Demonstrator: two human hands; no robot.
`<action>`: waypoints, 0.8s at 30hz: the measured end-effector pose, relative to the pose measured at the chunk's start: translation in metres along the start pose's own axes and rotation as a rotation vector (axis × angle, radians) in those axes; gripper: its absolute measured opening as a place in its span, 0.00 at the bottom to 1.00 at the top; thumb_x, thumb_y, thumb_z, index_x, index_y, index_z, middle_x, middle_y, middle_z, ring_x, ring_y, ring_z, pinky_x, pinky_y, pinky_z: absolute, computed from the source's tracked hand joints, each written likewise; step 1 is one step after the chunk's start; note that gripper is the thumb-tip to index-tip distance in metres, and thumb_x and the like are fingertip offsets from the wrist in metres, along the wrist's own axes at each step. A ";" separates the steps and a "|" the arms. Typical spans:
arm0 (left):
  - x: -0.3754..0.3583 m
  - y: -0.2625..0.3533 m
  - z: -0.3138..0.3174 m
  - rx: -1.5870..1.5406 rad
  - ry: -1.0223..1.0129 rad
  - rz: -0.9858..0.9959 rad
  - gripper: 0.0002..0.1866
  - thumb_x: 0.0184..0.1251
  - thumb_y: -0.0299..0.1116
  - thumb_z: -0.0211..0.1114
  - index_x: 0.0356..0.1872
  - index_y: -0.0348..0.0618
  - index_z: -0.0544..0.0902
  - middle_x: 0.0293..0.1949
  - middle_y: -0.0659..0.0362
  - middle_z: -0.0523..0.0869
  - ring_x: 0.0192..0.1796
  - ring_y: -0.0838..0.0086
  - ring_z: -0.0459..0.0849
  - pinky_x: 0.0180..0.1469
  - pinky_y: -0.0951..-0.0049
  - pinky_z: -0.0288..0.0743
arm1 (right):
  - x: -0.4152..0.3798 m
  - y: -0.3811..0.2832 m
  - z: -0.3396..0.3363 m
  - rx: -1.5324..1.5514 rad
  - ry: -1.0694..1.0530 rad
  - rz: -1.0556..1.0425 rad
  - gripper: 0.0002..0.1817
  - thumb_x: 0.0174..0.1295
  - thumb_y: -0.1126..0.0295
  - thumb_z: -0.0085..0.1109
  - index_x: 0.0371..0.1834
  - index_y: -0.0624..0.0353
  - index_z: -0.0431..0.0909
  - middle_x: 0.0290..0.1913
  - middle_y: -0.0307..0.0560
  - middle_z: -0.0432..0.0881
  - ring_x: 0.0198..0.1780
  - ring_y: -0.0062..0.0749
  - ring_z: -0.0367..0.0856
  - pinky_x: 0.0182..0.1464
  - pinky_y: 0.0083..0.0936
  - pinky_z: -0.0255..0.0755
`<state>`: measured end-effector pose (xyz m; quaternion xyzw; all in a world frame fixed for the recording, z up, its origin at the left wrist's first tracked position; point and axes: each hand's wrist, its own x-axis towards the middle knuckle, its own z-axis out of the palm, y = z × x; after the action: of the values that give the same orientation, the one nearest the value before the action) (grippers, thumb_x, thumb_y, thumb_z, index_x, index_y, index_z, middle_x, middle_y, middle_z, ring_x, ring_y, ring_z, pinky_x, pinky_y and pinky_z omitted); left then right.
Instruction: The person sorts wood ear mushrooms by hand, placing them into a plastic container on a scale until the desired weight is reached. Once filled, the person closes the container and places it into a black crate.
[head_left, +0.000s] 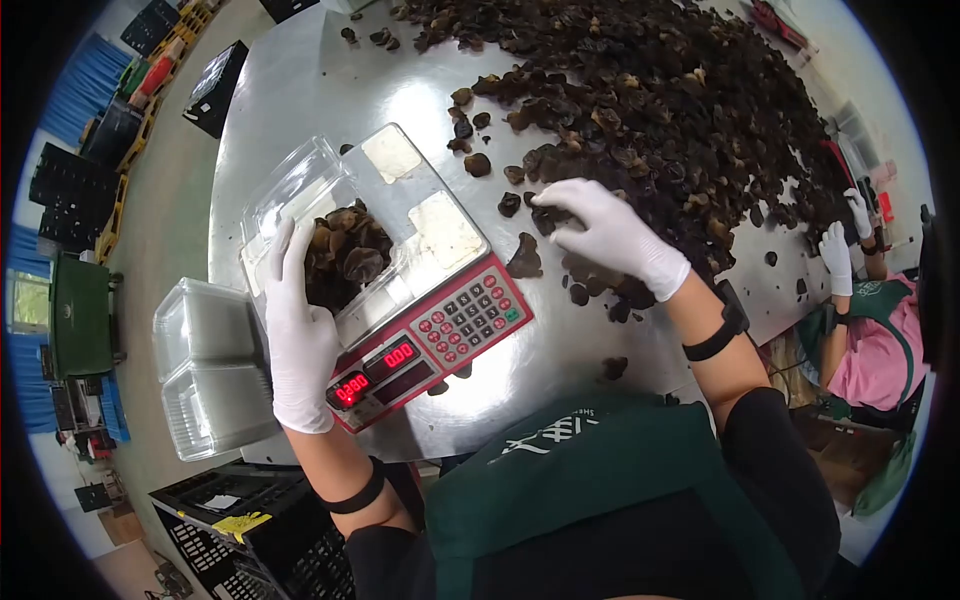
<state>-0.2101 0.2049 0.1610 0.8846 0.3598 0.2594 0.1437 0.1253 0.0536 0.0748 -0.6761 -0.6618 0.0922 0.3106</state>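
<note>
Head view: I've the left hand (300, 345) against the clear tub (300, 183), grip unclear; right hand (605, 232) half-open beside the dark pile (660, 100).

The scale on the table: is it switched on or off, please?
On: the scale has red digits glowing on its front, one group reading 0.00.

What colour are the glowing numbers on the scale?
The glowing numbers are red, seen in the head view.
</note>
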 end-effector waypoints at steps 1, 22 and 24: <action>0.002 0.001 0.003 0.024 0.033 0.052 0.47 0.43 0.04 0.44 0.72 0.44 0.70 0.74 0.48 0.67 0.79 0.54 0.62 0.79 0.58 0.57 | 0.001 -0.007 0.006 0.007 -0.115 -0.002 0.26 0.56 0.69 0.69 0.60 0.54 0.80 0.60 0.47 0.81 0.60 0.43 0.79 0.64 0.36 0.73; -0.058 -0.013 -0.029 -0.288 0.313 -0.335 0.28 0.72 0.19 0.53 0.73 0.34 0.68 0.72 0.51 0.72 0.75 0.64 0.69 0.77 0.64 0.58 | 0.015 -0.028 -0.001 1.523 -0.221 0.620 0.28 0.83 0.57 0.34 0.67 0.72 0.71 0.61 0.64 0.82 0.60 0.48 0.83 0.61 0.41 0.80; -0.068 -0.012 -0.033 -0.223 0.338 -0.368 0.28 0.71 0.18 0.53 0.73 0.34 0.69 0.71 0.51 0.73 0.74 0.64 0.70 0.77 0.63 0.58 | 0.018 -0.035 -0.003 1.494 -0.242 0.615 0.27 0.83 0.58 0.34 0.66 0.72 0.71 0.60 0.63 0.82 0.61 0.48 0.83 0.61 0.41 0.80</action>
<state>-0.2766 0.1674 0.1591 0.7274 0.5026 0.4107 0.2228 0.0990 0.0672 0.1011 -0.4273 -0.2395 0.6625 0.5667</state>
